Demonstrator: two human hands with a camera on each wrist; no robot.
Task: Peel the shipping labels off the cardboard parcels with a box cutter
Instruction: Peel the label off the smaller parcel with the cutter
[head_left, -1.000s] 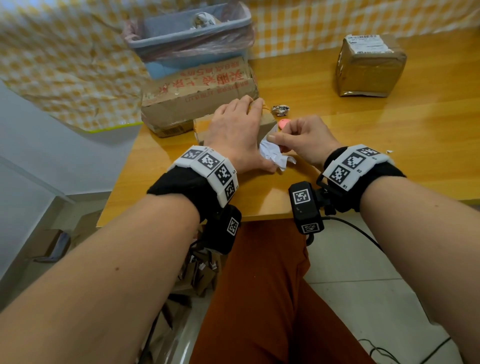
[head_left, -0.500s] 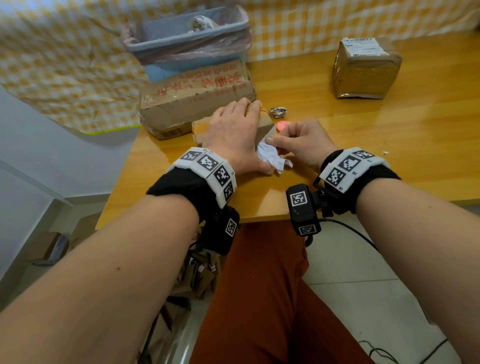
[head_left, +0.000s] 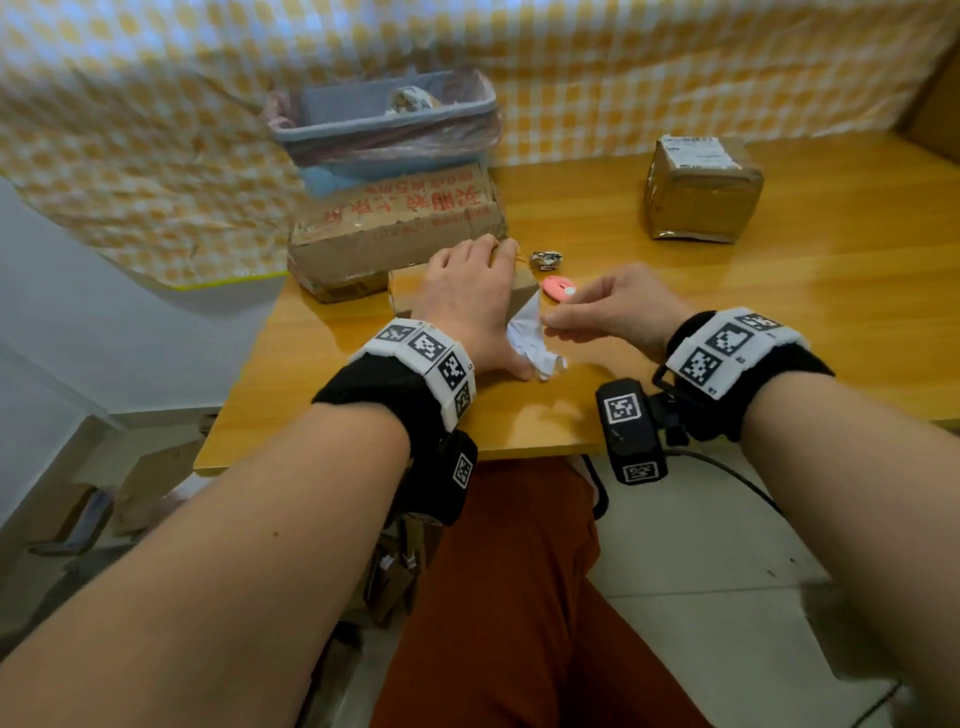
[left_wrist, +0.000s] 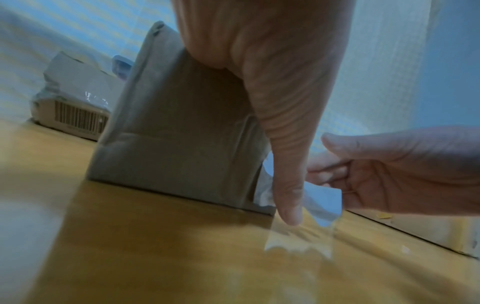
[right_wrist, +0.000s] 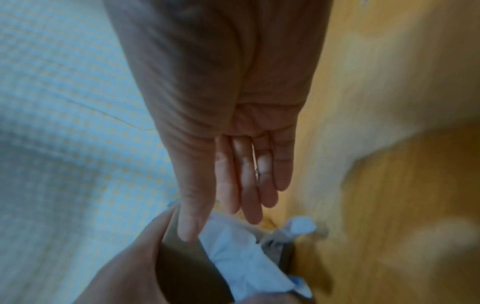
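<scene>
A small brown cardboard parcel stands near the table's left front. My left hand lies over its top and grips it, with the thumb running down its near right corner to the table. A crumpled white shipping label hangs from the parcel's right side. My right hand pinches the label's upper edge between thumb and fingers. The pink box cutter lies loose on the table just behind my right hand.
A large flat cardboard box with red print lies behind the parcel, and a lined blue bin stands behind that. Another taped parcel with its label on top sits far right. A small crumpled wad lies near the cutter.
My right hand has drawn the label a little away from the parcel, to the right. The pink cutter, partly hidden before, now shows in full. My left hand has stayed on the parcel.
</scene>
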